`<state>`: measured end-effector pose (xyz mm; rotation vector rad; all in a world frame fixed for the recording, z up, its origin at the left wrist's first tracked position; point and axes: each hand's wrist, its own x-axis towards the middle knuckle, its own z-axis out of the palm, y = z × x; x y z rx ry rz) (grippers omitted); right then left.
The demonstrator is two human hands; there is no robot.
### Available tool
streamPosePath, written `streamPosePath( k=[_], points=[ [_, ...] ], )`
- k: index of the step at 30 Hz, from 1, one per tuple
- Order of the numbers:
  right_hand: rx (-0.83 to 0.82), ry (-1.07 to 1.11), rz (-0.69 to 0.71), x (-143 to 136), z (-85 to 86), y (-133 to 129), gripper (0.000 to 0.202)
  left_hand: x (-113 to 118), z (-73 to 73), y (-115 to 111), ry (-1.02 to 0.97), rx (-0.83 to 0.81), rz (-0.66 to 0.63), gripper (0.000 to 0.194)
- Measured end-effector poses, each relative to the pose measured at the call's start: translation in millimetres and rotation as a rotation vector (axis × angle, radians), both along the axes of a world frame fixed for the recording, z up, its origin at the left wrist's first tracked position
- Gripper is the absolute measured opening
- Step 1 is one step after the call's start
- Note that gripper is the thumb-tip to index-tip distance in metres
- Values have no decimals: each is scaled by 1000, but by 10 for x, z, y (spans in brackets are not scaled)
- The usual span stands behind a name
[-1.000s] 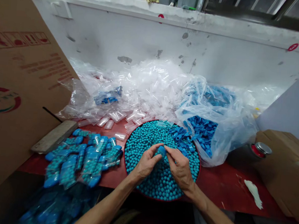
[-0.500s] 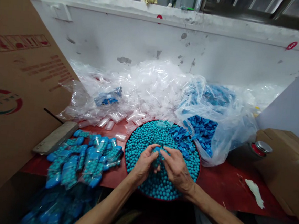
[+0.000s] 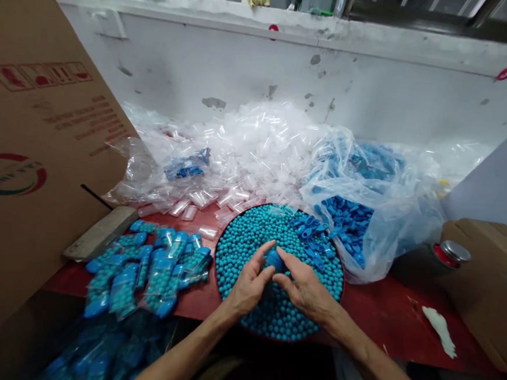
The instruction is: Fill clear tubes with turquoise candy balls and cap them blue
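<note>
Over a round red-rimmed tray point(image 3: 216, 263) full of teal beads point(image 3: 250, 231), my left hand point(image 3: 250, 280) and my right hand point(image 3: 305, 282) face each other. Between their fingertips they hold a blue cap point(image 3: 275, 261); whatever is below it is hidden or blurred. Loose blue caps point(image 3: 313, 236) lie on the beads at the tray's upper right. Left of the tray is a pile of clear packs point(image 3: 159, 270) with blue ends, filled with teal beads. Behind the tray, clear plastic sleeves point(image 3: 265, 150) are heaped up.
An open plastic bag point(image 3: 391, 224) of blue caps stands behind the tray at right. Cardboard boxes rise at the left point(image 3: 42, 138) and right point(image 3: 492, 285). A grey block point(image 3: 101, 233), a lidded container point(image 3: 454, 252) and more packs point(image 3: 91, 353) below the table's edge are visible.
Both hands have shifted their fingers around the blue cap, with the fingertips pointing further up. The whole view has moved slightly, so things appear a little further right.
</note>
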<state>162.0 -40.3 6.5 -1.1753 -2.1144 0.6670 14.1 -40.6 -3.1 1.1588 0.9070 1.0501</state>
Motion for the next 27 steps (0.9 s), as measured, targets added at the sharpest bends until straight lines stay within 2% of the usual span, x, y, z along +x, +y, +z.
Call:
streamPosePath(
  k=[2,4,10,15,20,22,24,27],
  points=[
    [71,-136,15,-58,-24,-90,72,29,-13,-14,-37,-31,0,45],
    [98,-209,-14,-109,-69,-140,86,51,-39,-24,-76,-97,-15,42],
    [221,-113,-107,-203,-203,-124,66,83,-69,-13,-84,-97,-18,30],
    [268,-39,-134,-253,-337,-156,69,100,-78,-44,-24,-74,47,26],
    [226,-114,-158,-356,-378,-250,76,42,-130,-95,198,19,104,17],
    [189,-214,-89,-391,-320,-274,80,-78,-127,-83,273,75,127,17],
    [173,-317,-37,-386,-255,-269,82,-305,-102,-45,348,120,179,21],
    [155,-376,-62,-240,-214,-183,63,-819,-58,48,528,116,319,34]
  ],
)
